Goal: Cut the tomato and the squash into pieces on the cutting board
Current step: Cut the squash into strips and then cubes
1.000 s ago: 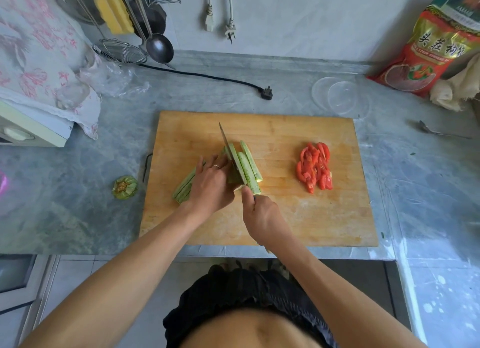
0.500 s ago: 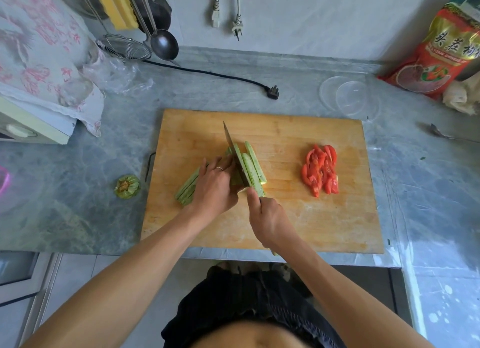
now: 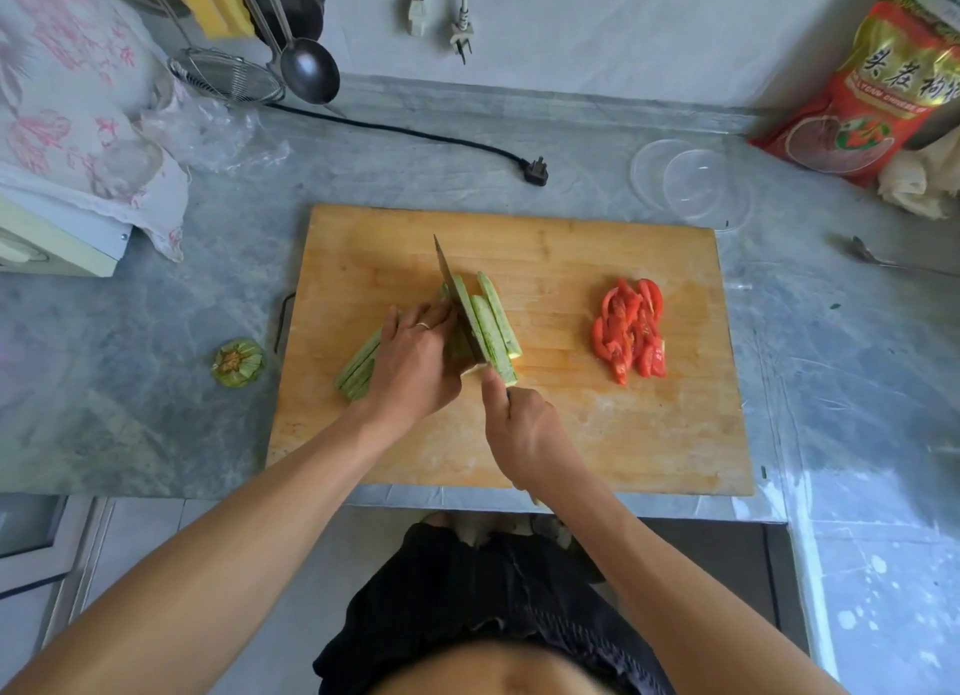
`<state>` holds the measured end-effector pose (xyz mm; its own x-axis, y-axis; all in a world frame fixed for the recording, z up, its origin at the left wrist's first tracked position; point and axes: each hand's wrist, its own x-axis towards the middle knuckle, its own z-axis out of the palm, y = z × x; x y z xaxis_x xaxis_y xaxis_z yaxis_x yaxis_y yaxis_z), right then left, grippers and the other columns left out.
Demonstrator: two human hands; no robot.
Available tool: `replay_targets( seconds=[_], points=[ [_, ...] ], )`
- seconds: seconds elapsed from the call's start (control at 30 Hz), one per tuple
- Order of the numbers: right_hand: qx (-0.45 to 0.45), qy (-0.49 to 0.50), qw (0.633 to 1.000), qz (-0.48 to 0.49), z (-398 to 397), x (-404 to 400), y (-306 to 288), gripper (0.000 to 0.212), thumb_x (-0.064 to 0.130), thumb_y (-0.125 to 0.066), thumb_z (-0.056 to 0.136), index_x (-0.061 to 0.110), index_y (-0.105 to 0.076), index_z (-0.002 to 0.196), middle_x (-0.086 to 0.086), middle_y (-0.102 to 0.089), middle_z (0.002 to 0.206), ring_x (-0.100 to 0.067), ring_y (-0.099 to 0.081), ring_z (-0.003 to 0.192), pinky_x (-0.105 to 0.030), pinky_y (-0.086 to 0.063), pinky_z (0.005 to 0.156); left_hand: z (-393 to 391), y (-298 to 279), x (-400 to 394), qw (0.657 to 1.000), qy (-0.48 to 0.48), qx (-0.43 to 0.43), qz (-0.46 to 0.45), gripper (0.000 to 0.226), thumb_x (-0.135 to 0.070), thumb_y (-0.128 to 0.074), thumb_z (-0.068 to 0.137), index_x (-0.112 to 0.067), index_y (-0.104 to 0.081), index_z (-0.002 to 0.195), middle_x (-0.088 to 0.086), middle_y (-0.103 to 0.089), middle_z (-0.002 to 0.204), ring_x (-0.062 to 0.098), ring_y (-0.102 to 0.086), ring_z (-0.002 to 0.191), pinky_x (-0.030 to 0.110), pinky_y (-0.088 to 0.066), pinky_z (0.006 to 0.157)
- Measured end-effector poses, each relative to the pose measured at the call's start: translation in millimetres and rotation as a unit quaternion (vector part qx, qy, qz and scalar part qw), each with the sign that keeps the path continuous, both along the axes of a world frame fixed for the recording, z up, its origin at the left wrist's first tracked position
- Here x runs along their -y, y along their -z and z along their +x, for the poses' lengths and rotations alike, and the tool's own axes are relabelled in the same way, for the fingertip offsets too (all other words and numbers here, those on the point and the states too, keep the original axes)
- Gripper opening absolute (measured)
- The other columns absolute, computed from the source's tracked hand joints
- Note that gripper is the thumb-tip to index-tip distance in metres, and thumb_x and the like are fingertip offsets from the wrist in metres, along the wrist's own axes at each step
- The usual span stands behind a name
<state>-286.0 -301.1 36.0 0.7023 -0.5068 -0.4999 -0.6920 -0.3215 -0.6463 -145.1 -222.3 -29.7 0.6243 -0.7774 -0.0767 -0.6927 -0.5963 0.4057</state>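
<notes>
A wooden cutting board (image 3: 545, 434) lies on the grey counter. Pale green squash slabs (image 3: 493, 320) lie lengthwise near its middle, with more squash strips (image 3: 358, 364) sticking out to the left under my left hand (image 3: 415, 362). That hand presses down on the squash with curled fingers, a ring on one finger. My right hand (image 3: 524, 434) grips the handle of a knife (image 3: 457, 299), forefinger along the spine; its blade stands in the squash just right of my left fingers. Sliced red tomato pieces (image 3: 631, 331) lie in a heap on the board's right part.
A cut-off squash stem end (image 3: 238, 362) lies on the counter left of the board. A black plug and cord (image 3: 535, 170) lie behind the board. Clear plastic lids (image 3: 691, 182) sit at back right, near a red food bag (image 3: 872, 81) and a spoon (image 3: 883, 260).
The knife has shifted slightly leftward along the squash, closer to my left fingers, with another slab leaning to its right. Both hands stay in place.
</notes>
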Motion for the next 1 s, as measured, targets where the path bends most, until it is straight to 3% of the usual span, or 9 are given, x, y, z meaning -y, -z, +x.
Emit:
replay_targets(
  seconds=[0.1, 0.2, 0.3, 0.43, 0.67, 0.87, 1.0],
  points=[
    [-0.001, -0.001, 1.0, 0.021, 16, 3, 0, 0.056, 0.05, -0.025, 0.102, 0.013, -0.043, 0.064, -0.006, -0.048, 0.057, -0.021, -0.048, 0.05, -0.037, -0.046, 0.053, 0, 0, 0, 1.0, -0.004, -0.001, -0.006, 0.063, -0.017, -0.066, 0.077, -0.017, -0.055, 0.139, -0.001, -0.052, 0.147, 0.028, -0.042, 0.133, 0.056, -0.025, 0.114],
    [-0.013, 0.014, 0.999, 0.046, 25, 10, 3, 0.059, 0.055, -0.023, 0.101, 0.012, -0.05, 0.071, -0.01, -0.054, 0.06, -0.029, -0.058, 0.051, -0.037, -0.052, 0.041, -1, 0, -1, 1.0, -0.014, -0.011, -0.01, 0.063, -0.018, -0.065, 0.08, -0.017, -0.053, 0.142, -0.001, -0.052, 0.147, 0.025, -0.039, 0.136, 0.054, -0.022, 0.117],
    [-0.007, 0.013, 0.999, 0.042, 27, 8, 6, 0.06, 0.056, -0.022, 0.1, 0.012, -0.05, 0.071, -0.011, -0.055, 0.061, -0.03, -0.059, 0.051, -0.041, -0.054, 0.041, 1, -1, 0, 1.0, -0.015, -0.02, -0.006, 0.064, -0.018, -0.066, 0.082, -0.018, -0.051, 0.144, -0.002, -0.05, 0.149, 0.024, -0.036, 0.138, 0.051, -0.018, 0.119],
    [-0.018, 0.017, 0.998, 0.052, 16, 7, 7, 0.064, 0.059, -0.021, 0.099, 0.01, -0.047, 0.066, -0.009, -0.052, 0.057, -0.028, -0.057, 0.047, -0.035, -0.052, 0.04, 0, -5, 0, 1.0, -0.014, -0.021, -0.008, 0.067, -0.018, -0.067, 0.082, -0.017, -0.048, 0.146, 0.0, -0.048, 0.15, 0.026, -0.034, 0.14, 0.051, -0.016, 0.12],
    [-0.019, 0.023, 0.998, 0.048, 1, 0, 21, 0.062, 0.058, -0.023, 0.099, 0.011, -0.04, 0.062, -0.004, -0.046, 0.054, -0.025, -0.051, 0.048, -0.042, -0.053, 0.054, 0, 3, -2, 0.999, -0.015, -0.024, -0.019, 0.067, -0.027, -0.067, 0.081, -0.014, -0.05, 0.144, 0.003, -0.049, 0.149, 0.027, -0.037, 0.138, 0.051, -0.014, 0.119],
    [0.035, 0.025, 0.999, 0.001, 35, 3, 34, 0.06, 0.05, -0.026, 0.102, 0.006, -0.057, 0.075, -0.012, -0.058, 0.063, -0.03, -0.058, 0.057, -0.037, -0.046, 0.052, -1, 3, -1, 0.999, -0.014, -0.025, -0.015, 0.066, -0.02, -0.064, 0.08, -0.015, -0.05, 0.144, 0.001, -0.05, 0.148, 0.024, -0.037, 0.138, 0.05, -0.015, 0.119],
    [0.055, 0.021, 0.998, -0.002, 41, 2, 35, 0.063, 0.051, -0.026, 0.101, 0.004, -0.055, 0.069, -0.008, -0.054, 0.056, -0.024, -0.053, 0.05, -0.035, -0.043, 0.05, 2, 0, -4, 1.0, -0.008, -0.023, -0.017, 0.063, -0.019, -0.064, 0.081, -0.017, -0.051, 0.143, -0.001, -0.051, 0.147, 0.022, -0.039, 0.137, 0.048, -0.018, 0.118]
  ],
)
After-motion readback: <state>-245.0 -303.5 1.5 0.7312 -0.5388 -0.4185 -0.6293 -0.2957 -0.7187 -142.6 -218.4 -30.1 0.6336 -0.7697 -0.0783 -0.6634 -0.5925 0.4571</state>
